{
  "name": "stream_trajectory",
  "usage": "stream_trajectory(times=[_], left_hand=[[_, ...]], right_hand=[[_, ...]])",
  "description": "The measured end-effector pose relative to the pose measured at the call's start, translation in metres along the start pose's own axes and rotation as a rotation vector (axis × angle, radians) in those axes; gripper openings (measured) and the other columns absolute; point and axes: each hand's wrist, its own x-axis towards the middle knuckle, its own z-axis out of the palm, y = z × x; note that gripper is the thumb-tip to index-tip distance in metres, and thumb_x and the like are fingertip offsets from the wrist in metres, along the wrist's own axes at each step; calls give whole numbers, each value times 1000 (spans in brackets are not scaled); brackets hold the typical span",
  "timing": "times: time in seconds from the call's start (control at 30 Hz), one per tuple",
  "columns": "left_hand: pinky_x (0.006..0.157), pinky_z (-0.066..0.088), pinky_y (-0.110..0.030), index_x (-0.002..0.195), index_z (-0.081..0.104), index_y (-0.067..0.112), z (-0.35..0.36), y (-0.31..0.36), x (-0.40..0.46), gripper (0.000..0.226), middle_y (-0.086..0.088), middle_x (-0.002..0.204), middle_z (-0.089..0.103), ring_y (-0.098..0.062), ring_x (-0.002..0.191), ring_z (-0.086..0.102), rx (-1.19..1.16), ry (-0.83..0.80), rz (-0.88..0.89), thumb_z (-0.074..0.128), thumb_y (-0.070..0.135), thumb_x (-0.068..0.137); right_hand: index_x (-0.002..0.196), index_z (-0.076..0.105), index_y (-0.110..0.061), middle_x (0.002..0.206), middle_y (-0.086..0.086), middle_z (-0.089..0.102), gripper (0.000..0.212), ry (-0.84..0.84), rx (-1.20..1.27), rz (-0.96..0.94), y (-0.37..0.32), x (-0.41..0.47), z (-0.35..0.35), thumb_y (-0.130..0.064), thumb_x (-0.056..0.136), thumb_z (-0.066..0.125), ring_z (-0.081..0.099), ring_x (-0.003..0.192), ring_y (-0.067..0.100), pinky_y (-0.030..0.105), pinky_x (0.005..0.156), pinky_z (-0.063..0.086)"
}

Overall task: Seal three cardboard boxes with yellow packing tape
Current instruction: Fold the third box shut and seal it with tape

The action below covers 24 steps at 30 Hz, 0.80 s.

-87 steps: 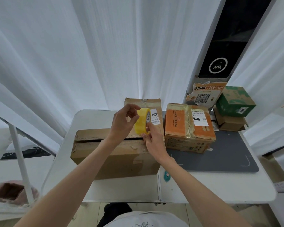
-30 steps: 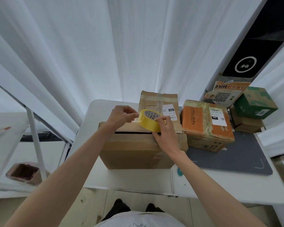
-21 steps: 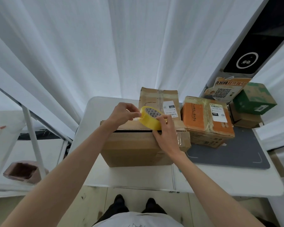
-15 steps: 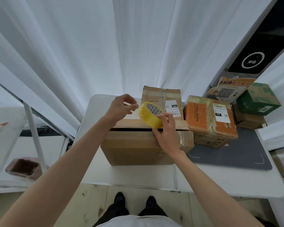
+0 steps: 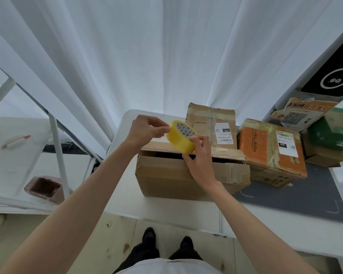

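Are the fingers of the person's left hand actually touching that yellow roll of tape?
Touching. In the head view, the left hand pinches at the rim of the yellow tape roll, fingertips meeting it with no gap.

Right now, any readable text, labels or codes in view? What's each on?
"060": black tag on the white label of the tall brown box, upside down.
"060": black tag on the orange box label.
QR code, orange characters too blurred to read: leaning sign.
Fine print and barcodes: too small.
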Motion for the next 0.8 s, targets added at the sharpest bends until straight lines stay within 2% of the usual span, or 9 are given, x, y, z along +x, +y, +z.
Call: stream_trajectory(times=[0.13,0.27,0.33,0.4,0.43,0.5,0.6,0.67,0.8], left_hand=[[71,60,-23,86,79,12,-8,6,-5,7,-1,79,75,-8,68,69,-1,101,10,83,17,82],[70,55,-21,81,78,19,-14,12,-9,5,8,78,72,-7,68,63,73,142,18,82,21,81],[73,52,-23,81,78,18,-13,15,-11,4,9,76,71,-6,69,60,108,147,22,81,20,81],[73,52,-22,81,78,17,-12,15,-12,3,10,73,70,-2,67,61,125,150,22,80,19,81],[72,51,-21,82,77,16,-12,15,-13,3,8,73,70,0,65,61,136,152,17,80,18,81],[68,49,-18,83,76,14,-11,13,-13,5,5,73,70,0,63,62,158,153,-4,79,17,82],[64,45,-17,86,73,12,-10,9,-15,8,3,76,67,-6,68,61,184,119,-57,77,19,86],[63,45,-17,85,70,14,-8,7,-16,9,3,78,65,-8,71,59,178,111,-80,75,19,89],[56,44,-13,83,66,12,-18,15,-15,12,3,76,64,-7,66,55,26,166,-100,73,16,91]], right_hand=[[121,47,-24,119,0,41,46,-23,46,-52,-2,4,10,-10,85,74,47,109,18,37,85,53],[122,47,-21,108,0,52,40,-36,133,-78,-5,5,16,-39,93,68,53,83,12,28,61,49],[120,45,-24,95,-2,57,40,-54,153,-52,-5,5,17,-49,95,63,55,73,12,33,55,48],[117,42,-27,85,2,59,40,-76,194,-15,-3,7,18,-56,95,59,58,66,22,43,50,48],[117,42,-27,84,4,60,42,-79,219,3,-2,8,18,-58,94,59,58,65,25,45,50,48],[116,42,-23,87,3,58,46,-74,246,23,-1,9,17,-54,91,65,57,69,23,40,52,48],[112,46,-20,95,-9,55,43,-112,225,59,3,10,17,-29,84,78,52,76,9,21,60,41],[106,50,-20,93,-10,55,36,-120,216,79,6,12,17,-17,83,78,51,78,3,18,63,37],[104,50,-21,98,-5,53,28,-34,286,121,5,13,13,-31,80,61,51,87,6,24,67,41]])
